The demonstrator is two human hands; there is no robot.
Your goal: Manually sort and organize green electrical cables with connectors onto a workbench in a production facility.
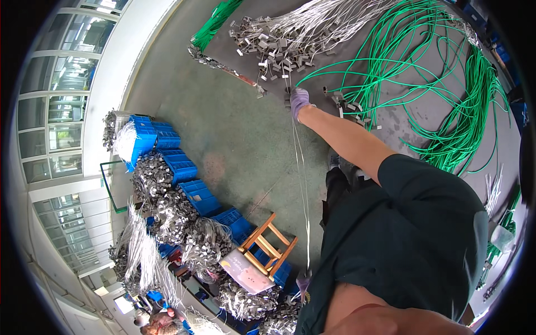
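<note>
My right hand [299,103], in a purple glove, reaches out on a bare arm to the edge of a pile of silver wires with small metal clips [279,39] on a dark floor mat [391,114]. It grips a thin bundle of white wires [303,184], which runs taut down to my left hand [304,281]. That hand, also in a purple glove, is closed on the bundle's other end close to my body. My dark shirt hides the left forearm.
Green cables [446,95] sprawl over the mat to the right. Blue crates [184,167] heaped with wire and clip bundles line the wall on the left. A small wooden stool [268,245] stands by them. Another person [162,322] is at the bottom left.
</note>
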